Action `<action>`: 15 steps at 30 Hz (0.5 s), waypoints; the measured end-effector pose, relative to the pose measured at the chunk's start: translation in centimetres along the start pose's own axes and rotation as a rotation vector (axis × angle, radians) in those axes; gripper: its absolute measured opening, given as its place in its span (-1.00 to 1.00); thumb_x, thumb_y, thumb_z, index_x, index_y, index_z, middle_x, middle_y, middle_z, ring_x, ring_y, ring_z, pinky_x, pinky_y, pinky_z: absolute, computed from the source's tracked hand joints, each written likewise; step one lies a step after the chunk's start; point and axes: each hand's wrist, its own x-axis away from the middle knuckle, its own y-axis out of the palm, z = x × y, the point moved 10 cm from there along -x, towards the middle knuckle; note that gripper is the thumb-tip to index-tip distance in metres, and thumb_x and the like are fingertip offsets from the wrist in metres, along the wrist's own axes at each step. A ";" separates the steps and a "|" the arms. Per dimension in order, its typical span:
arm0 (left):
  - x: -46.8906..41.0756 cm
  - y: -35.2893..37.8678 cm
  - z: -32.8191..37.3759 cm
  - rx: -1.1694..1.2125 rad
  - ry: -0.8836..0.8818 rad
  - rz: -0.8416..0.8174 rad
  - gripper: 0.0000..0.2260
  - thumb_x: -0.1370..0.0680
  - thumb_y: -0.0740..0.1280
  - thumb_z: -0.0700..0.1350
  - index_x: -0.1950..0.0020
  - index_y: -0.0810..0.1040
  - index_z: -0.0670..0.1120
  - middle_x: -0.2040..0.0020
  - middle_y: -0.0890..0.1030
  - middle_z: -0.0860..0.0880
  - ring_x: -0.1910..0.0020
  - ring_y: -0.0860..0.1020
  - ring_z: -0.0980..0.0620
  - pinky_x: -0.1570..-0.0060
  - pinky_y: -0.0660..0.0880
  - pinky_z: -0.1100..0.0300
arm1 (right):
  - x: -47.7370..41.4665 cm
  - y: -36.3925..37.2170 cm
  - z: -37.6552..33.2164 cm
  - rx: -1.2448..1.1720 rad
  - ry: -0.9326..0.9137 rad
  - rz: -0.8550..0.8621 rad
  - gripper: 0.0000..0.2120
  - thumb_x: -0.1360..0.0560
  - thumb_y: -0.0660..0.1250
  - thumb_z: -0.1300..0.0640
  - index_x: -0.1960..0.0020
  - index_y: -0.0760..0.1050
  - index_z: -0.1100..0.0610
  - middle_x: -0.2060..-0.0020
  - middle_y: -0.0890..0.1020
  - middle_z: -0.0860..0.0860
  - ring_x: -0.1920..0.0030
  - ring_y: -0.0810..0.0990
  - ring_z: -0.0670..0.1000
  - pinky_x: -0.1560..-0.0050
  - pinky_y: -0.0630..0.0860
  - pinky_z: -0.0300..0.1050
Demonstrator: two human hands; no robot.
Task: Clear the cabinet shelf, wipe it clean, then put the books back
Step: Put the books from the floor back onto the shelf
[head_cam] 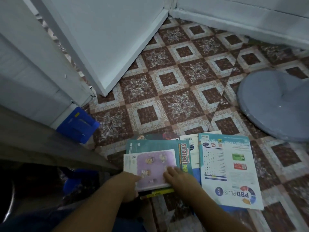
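Observation:
A stack of books lies on the patterned floor in front of me. On top is a purple-covered book [150, 166], over a teal book [155, 145] with "strategi" on it. My left hand [129, 186] grips the near left edge of the stack, thumb on top of the purple cover and fingers under. My right hand [177, 177] rests flat on the purple cover's near right corner. To the right lies a white "PBD Plus" book [229, 171] on the floor. The cabinet's dark shelf opening [33, 178] is at the lower left.
An open white cabinet door [107, 39] stands ahead on the left. A blue plastic item [77, 124] sits by the cabinet base. A grey round fan base [275, 104] is on the floor at right. A white wall skirting [234, 22] runs along the back.

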 end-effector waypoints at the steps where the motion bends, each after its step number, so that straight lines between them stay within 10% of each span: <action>1: -0.3 0.1 -0.4 -0.017 0.009 0.011 -0.45 -0.63 0.22 -0.01 -0.58 0.10 -0.02 -0.55 0.13 -0.07 -0.49 0.17 -0.07 -0.42 0.13 0.15 | 0.1 0.5 0.3 -0.028 0.024 0.010 -0.44 -0.53 0.27 0.20 -0.47 0.14 0.10 -0.51 0.14 0.14 -0.47 0.20 0.17 -0.19 0.51 0.06; 8: -1.5 -2.9 -1.3 -0.033 0.008 0.257 -0.47 -0.60 0.21 0.03 -0.54 0.14 -0.02 -0.48 0.26 -0.04 -0.49 0.12 -0.06 -0.43 0.18 0.02 | -1.5 -0.2 1.2 0.006 0.170 0.033 -0.16 -0.54 0.27 0.29 -0.57 -0.24 0.03 -0.55 -0.20 0.14 -0.54 -0.13 0.23 -0.43 0.27 0.12; 15: -1.5 -5.3 0.2 -0.178 0.031 0.448 -0.51 -0.59 0.24 -0.06 -0.49 0.20 -0.04 -0.42 0.34 -0.07 -0.47 0.17 -0.11 -0.40 0.22 0.02 | -2.8 -3.6 0.2 0.279 0.203 0.081 -0.49 -0.53 0.29 0.14 -0.39 0.16 0.20 -0.36 0.25 0.25 -0.25 0.36 0.24 -0.18 0.39 0.10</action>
